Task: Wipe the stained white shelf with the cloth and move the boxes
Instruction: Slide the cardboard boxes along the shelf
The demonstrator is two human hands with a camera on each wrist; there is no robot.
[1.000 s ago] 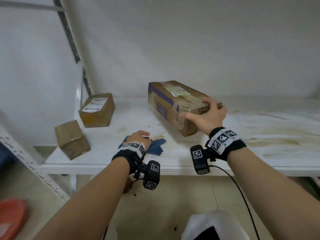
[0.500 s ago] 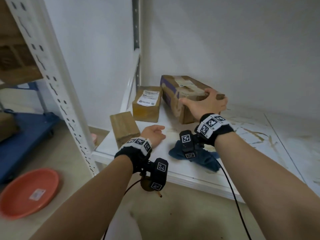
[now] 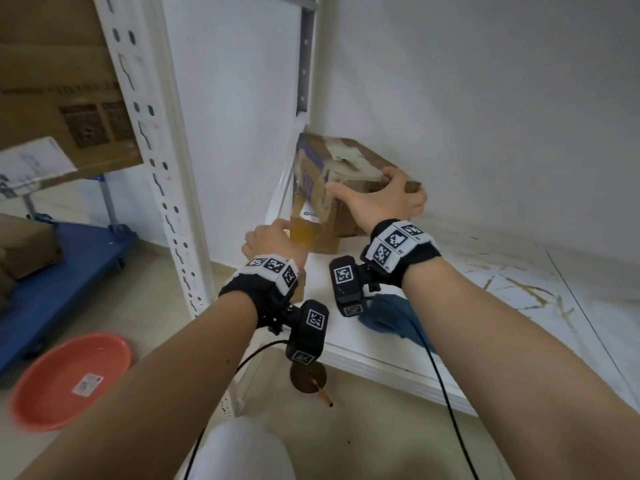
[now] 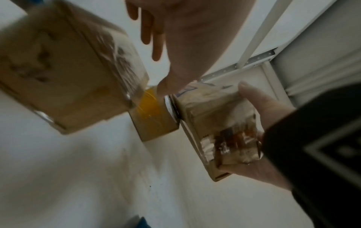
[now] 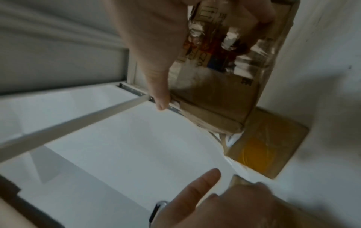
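My right hand grips the near end of the large taped cardboard box, which is lifted and tilted in the back left corner of the white shelf. Its fingers curl round the large box. Below it sits a labelled box with yellow tape. My left hand is open with straight fingers, reaching between that box and a small brown box, mostly hidden behind my wrist in the head view. The blue cloth lies loose near the front edge. Brown stains streak the shelf's right part.
A white perforated upright stands at the shelf's left front corner. On the floor to the left lie an orange dish and a blue trolley. A large carton sits on the neighbouring rack. A wall closes the back.
My right hand has carried the large box left and lifted it over the labelled box in the corner. My left hand let go of the cloth and moved to the boxes.
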